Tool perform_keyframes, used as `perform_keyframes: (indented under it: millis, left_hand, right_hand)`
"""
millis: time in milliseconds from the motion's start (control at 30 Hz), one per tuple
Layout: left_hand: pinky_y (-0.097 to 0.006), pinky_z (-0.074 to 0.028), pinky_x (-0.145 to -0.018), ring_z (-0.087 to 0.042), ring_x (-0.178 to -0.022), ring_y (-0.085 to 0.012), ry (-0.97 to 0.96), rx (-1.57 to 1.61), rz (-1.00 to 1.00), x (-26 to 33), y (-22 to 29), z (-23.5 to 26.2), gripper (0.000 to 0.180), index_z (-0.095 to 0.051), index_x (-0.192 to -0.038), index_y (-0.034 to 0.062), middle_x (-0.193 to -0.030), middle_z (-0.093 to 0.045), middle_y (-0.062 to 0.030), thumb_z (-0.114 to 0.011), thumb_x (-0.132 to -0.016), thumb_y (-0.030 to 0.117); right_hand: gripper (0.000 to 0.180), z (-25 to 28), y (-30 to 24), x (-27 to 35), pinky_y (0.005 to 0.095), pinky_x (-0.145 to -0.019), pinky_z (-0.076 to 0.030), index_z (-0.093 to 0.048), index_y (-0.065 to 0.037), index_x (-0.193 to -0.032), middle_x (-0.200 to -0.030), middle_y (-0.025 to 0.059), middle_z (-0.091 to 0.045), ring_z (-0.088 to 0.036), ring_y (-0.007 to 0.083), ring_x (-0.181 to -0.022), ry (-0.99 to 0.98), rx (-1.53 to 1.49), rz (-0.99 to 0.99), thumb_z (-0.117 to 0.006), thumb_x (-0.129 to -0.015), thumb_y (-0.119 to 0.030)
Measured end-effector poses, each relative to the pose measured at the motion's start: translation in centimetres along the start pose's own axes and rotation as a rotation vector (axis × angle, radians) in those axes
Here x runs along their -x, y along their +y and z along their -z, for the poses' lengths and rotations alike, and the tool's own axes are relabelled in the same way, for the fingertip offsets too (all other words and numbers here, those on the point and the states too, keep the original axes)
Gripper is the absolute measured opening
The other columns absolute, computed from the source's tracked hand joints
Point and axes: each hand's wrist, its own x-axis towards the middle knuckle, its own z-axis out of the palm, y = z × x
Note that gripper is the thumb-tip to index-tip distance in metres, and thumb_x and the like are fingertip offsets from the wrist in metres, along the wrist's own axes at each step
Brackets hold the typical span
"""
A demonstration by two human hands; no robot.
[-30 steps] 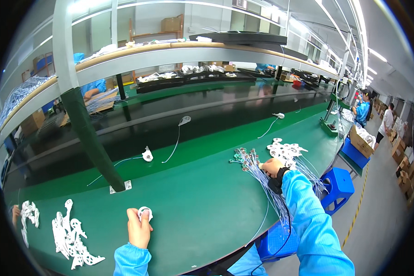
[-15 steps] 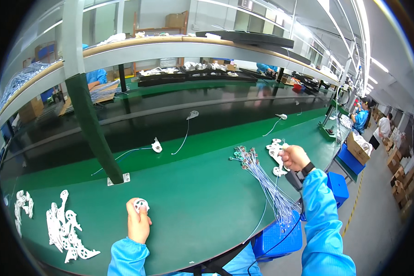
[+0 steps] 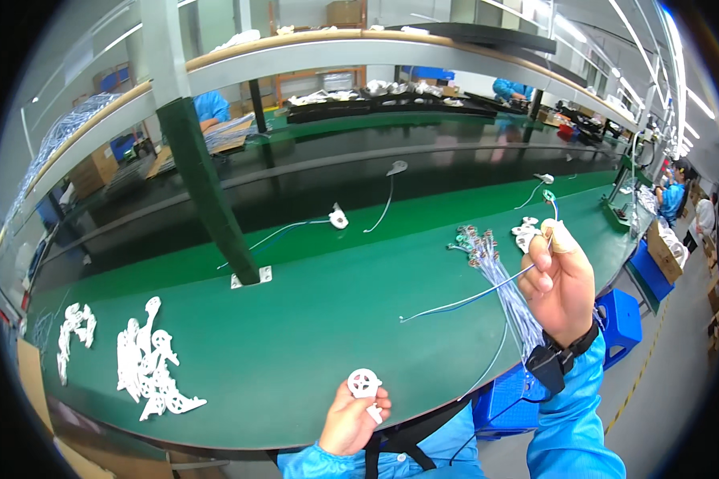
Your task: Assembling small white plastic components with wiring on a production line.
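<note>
Fingers of the right hand (image 3: 562, 291) pinch a wire (image 3: 499, 285) near its green end (image 3: 549, 195); the left hand (image 3: 350, 421) grips a white part (image 3: 363, 382) over the tabletop (image 3: 287, 351). The wire looks light and limp, the part stiff, best held by its rim

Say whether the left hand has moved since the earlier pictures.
Yes: against the metal plate at the foot of the green post, the left hand has moved right and farther down the picture.

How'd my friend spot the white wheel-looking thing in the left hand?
Find the big green table. At its near edge, the left hand holds a white piece with a round, spoked top. Unlike the white piles further left, it's held.
</note>
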Motion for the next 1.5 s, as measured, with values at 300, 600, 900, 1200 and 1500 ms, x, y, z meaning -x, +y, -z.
perform_keyframes:
  millis: [300, 600, 900, 1200, 1500]
  left_hand:
    - [-0.031, -0.041, -0.064, -0.051, -0.079, -0.0211, -0.061, 0.402, -0.021, 1.2, -0.1, 1.2, 0.029, -0.043, -0.114, 0.0057, -0.097, -0.055, -0.0138, -0.043, -0.086, -0.004]
    - [-0.03, -0.038, -0.059, -0.047, -0.069, -0.0189, 0.032, 0.294, -0.112, 2.6, 1.4, 0.2, 0.03, -0.043, -0.112, 0.0072, -0.094, -0.053, -0.0138, -0.041, -0.084, -0.003]
    - [-0.032, -0.041, -0.06, -0.052, -0.072, -0.0202, 0.028, 0.212, -0.211, 2.4, 0.7, -0.3, 0.027, -0.043, -0.113, 0.0057, -0.094, -0.056, -0.013, -0.04, -0.087, -0.001]
    - [-0.028, -0.043, -0.056, -0.053, -0.065, -0.0163, 0.146, -0.014, -0.345, 2.5, 0.6, -0.2, 0.015, -0.044, -0.108, 0.0052, -0.086, -0.057, -0.0113, -0.042, -0.093, 0.007]
    - [-0.024, -0.043, -0.059, -0.049, -0.066, -0.0103, 0.199, -0.257, -0.519, 5.8, 1.1, -2.9, 0.021, -0.048, -0.111, -0.0002, -0.087, -0.059, -0.0091, -0.047, -0.09, 0.002]
  right_hand:
    - [0.019, -1.6, 5.2, 3.3, 0.0287, -0.04, -0.034, -0.043, -0.009, -0.101, -0.063, 0.0064, -0.051, -0.047, 0.0153, -0.043, -0.188, -0.164, -0.022, -0.041, -0.096, -0.027]
    - [0.022, 3.2, 4.3, 4.5, 0.0266, -0.039, -0.033, -0.047, -0.01, -0.108, -0.062, 0.0041, -0.049, -0.043, 0.0124, -0.042, 0.035, -0.093, 0.056, -0.039, -0.097, -0.028]
    - [0.018, 4.1, 4.1, 5.9, 0.0273, -0.038, -0.033, -0.043, -0.01, -0.105, -0.059, 0.0057, -0.049, -0.043, 0.0142, -0.04, 0.034, -0.022, 0.152, -0.039, -0.097, -0.026]
    - [0.016, 3.9, 3.6, 6.7, 0.0299, -0.035, -0.032, -0.035, -0.01, -0.099, -0.052, 0.008, -0.046, -0.041, 0.0173, -0.036, -0.023, -0.028, 0.215, -0.041, -0.096, -0.025]
    - [0.018, 2.7, 7.1, 9.1, 0.0385, -0.045, -0.046, -0.041, -0.007, -0.105, -0.064, 0.0231, -0.058, -0.057, 0.0284, -0.048, -0.219, -0.068, 0.054, -0.046, -0.095, -0.021]
